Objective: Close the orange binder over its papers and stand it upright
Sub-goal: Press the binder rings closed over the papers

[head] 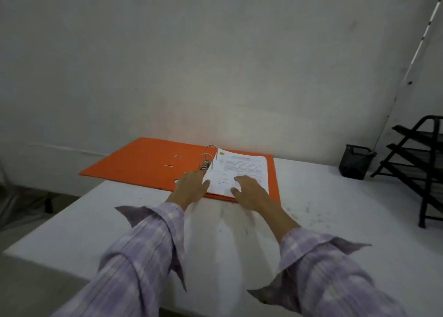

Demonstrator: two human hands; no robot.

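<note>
The orange binder (146, 159) lies open and flat at the far edge of the white table (335, 208), its left cover hanging past the table's left edge. A stack of printed papers (242, 168) rests on its right half, beside the metal rings (206, 157). My left hand (191, 186) lies on the binder's spine area just below the ring lever, fingers spread. My right hand (251, 190) rests flat on the near part of the papers, fingers apart. Neither hand grips anything.
A black mesh pen cup (356, 162) stands at the table's far right. A black metal rack (422, 163) stands at the right edge. A grey wall rises right behind the binder. The floor drops away to the left of the table.
</note>
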